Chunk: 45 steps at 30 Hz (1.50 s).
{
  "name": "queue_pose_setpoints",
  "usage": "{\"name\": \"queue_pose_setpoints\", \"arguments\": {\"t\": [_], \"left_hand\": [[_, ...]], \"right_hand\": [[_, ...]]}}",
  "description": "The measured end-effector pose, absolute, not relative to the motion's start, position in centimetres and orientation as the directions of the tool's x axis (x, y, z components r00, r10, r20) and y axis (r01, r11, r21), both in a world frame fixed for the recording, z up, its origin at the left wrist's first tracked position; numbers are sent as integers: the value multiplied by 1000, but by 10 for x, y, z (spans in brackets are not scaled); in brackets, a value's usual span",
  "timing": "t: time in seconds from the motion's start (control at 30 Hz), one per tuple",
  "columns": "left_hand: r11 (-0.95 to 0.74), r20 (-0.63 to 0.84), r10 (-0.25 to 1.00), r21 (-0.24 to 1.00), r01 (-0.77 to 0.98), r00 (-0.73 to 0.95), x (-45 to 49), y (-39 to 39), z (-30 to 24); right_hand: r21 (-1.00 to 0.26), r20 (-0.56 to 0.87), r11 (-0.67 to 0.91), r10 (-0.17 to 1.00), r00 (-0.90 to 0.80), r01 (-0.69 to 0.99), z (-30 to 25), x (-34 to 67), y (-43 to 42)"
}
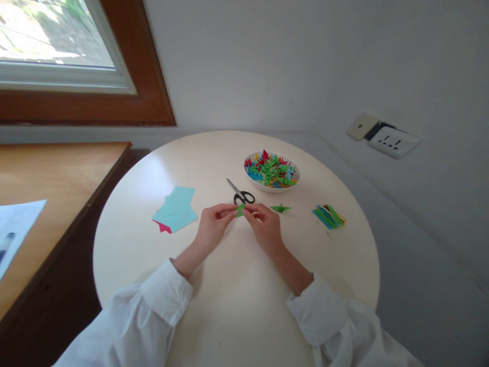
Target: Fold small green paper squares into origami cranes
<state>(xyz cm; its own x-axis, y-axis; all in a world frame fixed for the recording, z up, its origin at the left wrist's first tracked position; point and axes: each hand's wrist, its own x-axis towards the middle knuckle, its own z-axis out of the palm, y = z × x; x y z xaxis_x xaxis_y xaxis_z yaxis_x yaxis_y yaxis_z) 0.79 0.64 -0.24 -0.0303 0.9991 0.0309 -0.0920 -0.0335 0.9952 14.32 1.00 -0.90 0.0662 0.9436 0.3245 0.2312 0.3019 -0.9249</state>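
Between my two hands is a small folded piece of green paper [240,210]. My left hand [216,220] pinches its left side, thumb and fingers closed. The other side is pinched by my right hand [264,223]. Just beyond my fingertips lie scissors [240,193] with black handles, blades pointing away to the upper left. A finished green paper crane [281,208] sits on the table to the right of my right hand. Farther back, a white bowl [272,190] holds many small paper cranes in green, red, blue and yellow.
Light blue paper sheets [176,210] lie at the left over a pink one [163,227]. Coloured paper strips [328,217] are piled at the right of the round white table [237,306]. A wooden desk [57,163] stands at far left; a wall socket [393,141] is at right.
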Motion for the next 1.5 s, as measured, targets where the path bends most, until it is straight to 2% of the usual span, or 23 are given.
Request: {"name": "queue_pose_setpoints", "arguments": {"t": [0.17, 0.37, 0.47, 0.63, 0.8, 0.9, 1.1, 1.3, 1.5], "left_hand": [[-79, 77, 996, 995, -68, -34, 10, 7, -5], [-91, 89, 996, 993, -69, -31, 11, 5, -7], [-98, 97, 995, 993, -63, -11, 9, 5, -7], [-67, 68, 998, 992, -103, 9, 9, 6, -4], [85, -67, 995, 959, -272, 75, 12, 4, -2], [147, -114, 986, 943, -299, 125, 13, 3, 0], [99, -82, 994, 962, -255, 76, 13, 3, 6], [0, 6, 999, 992, -129, 49, 10, 6, 1], [-53, 55, 998, 994, -91, 13, 9, 6, -3]], "right_hand": [[-839, 459, 421, 888, 32, 345, -8, 143, 8], [-799, 497, 450, 867, 18, 398, -7, 143, 6], [-835, 449, 410, 893, 24, 366, -8, 142, 7], [-935, 304, 291, 952, 35, 203, -12, 141, 10], [-979, 200, 196, 977, 77, 49, -12, 141, 12], [-984, 176, 176, 979, 102, 4, -11, 140, 12], [-986, 163, 166, 984, 74, -30, -11, 140, 14], [-984, 176, 173, 981, 83, 37, -10, 141, 14], [-990, 139, 140, 988, 67, -21, -10, 140, 14]]}}
